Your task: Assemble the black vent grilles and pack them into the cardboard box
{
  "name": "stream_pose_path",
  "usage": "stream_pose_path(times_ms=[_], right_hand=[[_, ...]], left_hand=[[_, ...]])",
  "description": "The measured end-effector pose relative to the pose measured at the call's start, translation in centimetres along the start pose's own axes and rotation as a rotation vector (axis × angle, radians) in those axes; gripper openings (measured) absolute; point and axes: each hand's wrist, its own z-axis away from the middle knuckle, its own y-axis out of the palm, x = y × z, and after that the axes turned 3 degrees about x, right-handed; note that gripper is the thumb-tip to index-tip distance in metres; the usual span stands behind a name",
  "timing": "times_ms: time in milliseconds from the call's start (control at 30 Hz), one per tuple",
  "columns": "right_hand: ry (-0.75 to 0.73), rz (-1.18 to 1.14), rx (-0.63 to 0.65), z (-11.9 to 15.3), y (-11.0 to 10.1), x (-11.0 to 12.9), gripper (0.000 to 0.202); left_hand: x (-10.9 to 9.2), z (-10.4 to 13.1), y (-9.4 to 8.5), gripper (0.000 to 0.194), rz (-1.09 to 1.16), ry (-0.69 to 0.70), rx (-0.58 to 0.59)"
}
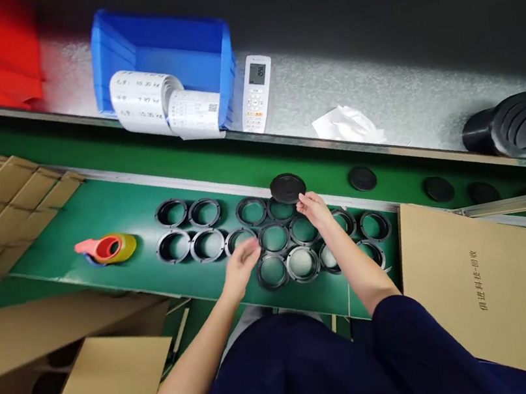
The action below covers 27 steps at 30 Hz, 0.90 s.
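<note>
My right hand (313, 210) pinches the edge of a round black disc (287, 188), holding it over the back row of black rings. Several of these black rings (274, 238) stand in rows on the green table, in a right-hand cluster. Another group of rings (208, 244) sits to the left of my hands. My left hand (243, 260), slightly blurred, is over the front-left part of the cluster with its fingers stretched out and nothing visible in it. It partly hides one ring (236, 239); whether it touches that ring I cannot tell.
A yellow-and-red tape roll (119, 247) lies on the table's left. Cardboard boxes (493, 281) flank me. More black discs (362, 178) lie under the shelf. On the shelf are a blue bin (160, 41), label roll (144, 99), remote (257, 92), crumpled paper (346, 125) and stacked black discs (512, 125).
</note>
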Motion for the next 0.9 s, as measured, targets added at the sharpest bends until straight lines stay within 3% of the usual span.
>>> stream_pose_path(times_ms=[67,133,200,267,333,433,533,700,900], right_hand=[[-0.045,-0.063,0.225,5.7,0.3,-2.2,0.044],[-0.093,-0.112,0.425,10.6,0.4,-4.2,0.048],[-0.107,-0.073,0.53,14.0,0.4,-5.4,0.049],[-0.163,0.061,0.541,15.9,0.2,-5.5,0.048],[-0.373,0.264,0.432,16.7,-0.2,-4.6,0.046],[-0.846,0.608,0.247,17.0,-0.7,-2.3,0.046],[-1.135,0.859,0.317,16.9,-0.2,-1.0,0.044],[-1.167,0.956,0.489,16.1,3.2,-2.1,0.052],[-0.982,0.824,0.655,17.0,8.0,-3.4,0.073]], left_hand=[[-2.4,-0.6,1.7,0.079,0.346,-0.04,0.11],[-4.6,-0.6,3.3,0.083,0.584,-0.041,0.227],[-6.5,0.3,4.4,0.083,0.713,-0.013,0.258],[-7.8,1.8,5.0,0.079,0.781,0.022,0.226],[-8.6,3.5,5.2,0.074,0.818,0.028,0.199],[-8.9,5.6,5.1,0.068,0.853,0.004,0.195],[-8.8,7.3,4.8,0.063,0.883,0.012,0.168],[-8.2,9.2,3.1,0.061,0.914,0.023,0.127],[-7.7,10.4,-1.0,0.071,0.941,0.052,0.087]])
